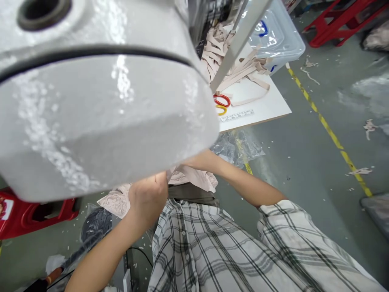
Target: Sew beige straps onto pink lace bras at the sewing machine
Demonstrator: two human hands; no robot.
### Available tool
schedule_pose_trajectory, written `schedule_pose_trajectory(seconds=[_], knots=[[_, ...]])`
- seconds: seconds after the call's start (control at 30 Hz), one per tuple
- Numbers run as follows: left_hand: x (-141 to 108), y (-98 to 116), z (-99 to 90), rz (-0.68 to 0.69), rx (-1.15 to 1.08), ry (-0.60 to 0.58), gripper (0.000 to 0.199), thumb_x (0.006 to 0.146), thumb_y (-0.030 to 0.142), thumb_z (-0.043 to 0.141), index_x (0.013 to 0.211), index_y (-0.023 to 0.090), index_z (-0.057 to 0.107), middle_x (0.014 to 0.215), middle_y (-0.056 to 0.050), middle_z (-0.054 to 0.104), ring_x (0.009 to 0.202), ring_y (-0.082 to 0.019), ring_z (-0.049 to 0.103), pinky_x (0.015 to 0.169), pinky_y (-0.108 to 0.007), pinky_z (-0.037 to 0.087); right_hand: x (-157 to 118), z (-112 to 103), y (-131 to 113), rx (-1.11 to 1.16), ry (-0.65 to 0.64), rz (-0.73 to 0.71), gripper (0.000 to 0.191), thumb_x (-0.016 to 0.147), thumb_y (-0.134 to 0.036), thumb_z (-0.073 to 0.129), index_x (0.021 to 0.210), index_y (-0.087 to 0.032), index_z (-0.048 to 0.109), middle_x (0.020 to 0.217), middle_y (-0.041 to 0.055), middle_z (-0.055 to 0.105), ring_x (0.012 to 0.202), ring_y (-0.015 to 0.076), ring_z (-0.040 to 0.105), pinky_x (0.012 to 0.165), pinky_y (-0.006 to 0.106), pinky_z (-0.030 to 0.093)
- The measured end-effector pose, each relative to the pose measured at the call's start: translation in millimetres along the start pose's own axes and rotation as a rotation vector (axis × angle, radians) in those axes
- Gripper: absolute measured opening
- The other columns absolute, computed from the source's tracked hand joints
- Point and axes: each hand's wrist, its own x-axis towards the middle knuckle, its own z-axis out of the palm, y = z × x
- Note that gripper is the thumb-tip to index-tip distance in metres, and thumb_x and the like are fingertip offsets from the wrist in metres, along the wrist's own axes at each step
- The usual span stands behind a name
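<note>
Pink cloth [199, 177], with lacy bits in it, is between the person and the big grey machine [106, 129], and some of it is hidden by the machine. It shows on both sides of the left hand [148, 192], close to the checked shirt [194, 231]. The left hand is curled up at the cloth and looks to be pinching it, but the fingertips are hidden, so I cannot tell for sure. The right hand [199, 159] comes in from the other side, with its fingers out of sight past the machine, so I cannot tell if they are spread, pressed together or pinching. Near the right arm is a white tabletop [275, 102] with a heap of pink strips [237, 75], a ruler [237, 117] and scissors [226, 97] with red and yellow loops. A clear box [282, 40] is just past the strips. My guess is that the step in hand is getting the cloth straight, since both hands are close together at it and the scissors lie on the tabletop. The next move, I think, calls for both hands to hold the cloth smooth and go slowly, with fingers kept safe by the machine
</note>
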Motion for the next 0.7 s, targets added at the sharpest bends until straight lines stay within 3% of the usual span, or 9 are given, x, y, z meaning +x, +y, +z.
schedule_pose_trajectory(seconds=[0.33, 0.53, 0.7], knots=[[-13.6, -10.2, 5.0, -0.03, -0.029, -0.047, 0.026, 0.098, 0.024, 0.047, 0.12, 0.021, 0.06, 0.054, 0.0, 0.054, 0.046, -0.017, 0.05, 0.044, -0.033, 0.02, -4.8, 4.4, -6.3, 0.091, 0.028, 0.023, 0.032, 0.087, -0.027, 0.059, 0.117, -0.023, 0.072, 0.142, 0.0071, 0.058, 0.127, 0.0259, 0.058, 0.095, 0.038, 0.057], [-14.9, -12.2, 11.2, -0.014, -0.068, 0.019, 0.029, 0.099, 0.021, 0.045, 0.125, 0.021, 0.059, 0.058, -0.001, 0.062, 0.051, -0.017, 0.055, 0.048, -0.033, 0.024, -8.0, 4.5, -3.2, 0.124, 0.11, 0.057, 0.035, 0.086, -0.029, 0.061, 0.119, -0.025, 0.07, 0.138, 0.0065, 0.061, 0.096, 0.0205, 0.067, 0.076, 0.034, 0.059], [-18.8, -14.3, 11.9, -0.13, -0.153, -0.034, 0.027, 0.1, 0.027, 0.046, 0.122, 0.022, 0.06, 0.067, -0.002, 0.069, 0.058, -0.017, 0.061, 0.051, -0.031, 0.029, -9.2, 8.0, -3.6, 0.144, 0.086, 0.029, 0.038, 0.085, -0.029, 0.062, 0.122, -0.022, 0.068, 0.14, 0.0074, 0.059, 0.094, 0.018, 0.065, 0.076, 0.03, 0.057]])
